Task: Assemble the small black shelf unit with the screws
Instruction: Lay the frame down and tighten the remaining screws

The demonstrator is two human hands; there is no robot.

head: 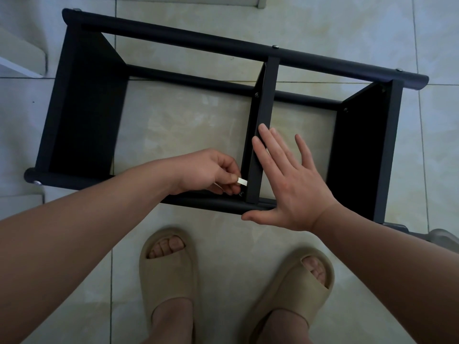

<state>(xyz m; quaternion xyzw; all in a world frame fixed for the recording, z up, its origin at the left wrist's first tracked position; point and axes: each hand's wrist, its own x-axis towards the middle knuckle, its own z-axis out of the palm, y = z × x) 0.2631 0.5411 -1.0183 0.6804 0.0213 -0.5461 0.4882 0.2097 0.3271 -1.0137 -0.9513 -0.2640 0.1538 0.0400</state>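
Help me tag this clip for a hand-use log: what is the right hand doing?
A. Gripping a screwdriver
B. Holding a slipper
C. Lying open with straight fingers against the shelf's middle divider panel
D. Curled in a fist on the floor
C: the right hand is open, its straight fingers laid along the middle divider panel, while the left hand pinches a small pale tool.
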